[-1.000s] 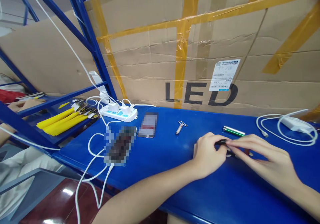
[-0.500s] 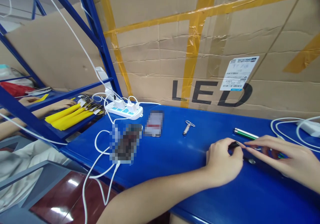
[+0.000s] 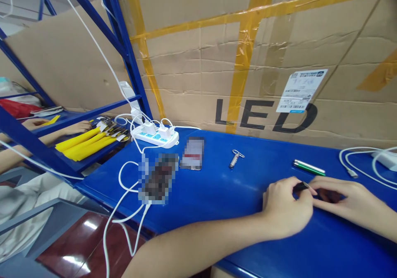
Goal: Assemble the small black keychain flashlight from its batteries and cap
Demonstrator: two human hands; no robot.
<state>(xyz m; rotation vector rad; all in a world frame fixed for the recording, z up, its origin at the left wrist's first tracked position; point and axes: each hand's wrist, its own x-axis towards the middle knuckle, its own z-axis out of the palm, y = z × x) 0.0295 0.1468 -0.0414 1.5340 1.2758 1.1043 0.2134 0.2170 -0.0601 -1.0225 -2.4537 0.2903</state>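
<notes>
My left hand [image 3: 287, 209] is closed around a short black cylindrical piece [image 3: 300, 186], whose end pokes out between thumb and index finger. Against that end rest the fingertips of my right hand [image 3: 347, 195], curled in a pinch. Whatever lies inside the right fingers is mostly hidden. Just behind both hands, slim green and silver tubes [image 3: 309, 167] lie on the blue tabletop [image 3: 198, 203]. A small silver metal cylinder with a wire loop [image 3: 235, 159] lies farther left, apart from the hands.
Two blurred phones, one nearer [image 3: 159, 178] and one behind [image 3: 192, 153], lie left of centre by a white power strip [image 3: 156, 135]. White cables [image 3: 350, 162] coil at right. A large cardboard box [image 3: 198, 71] stands behind. Another person's hand [image 3: 81, 127] is near yellow-handled tools [image 3: 83, 143].
Both hands have shifted slightly towards me and closer together. My right fingers have drawn away from the green and silver tubes, which now show fully. The view has shifted slightly.
</notes>
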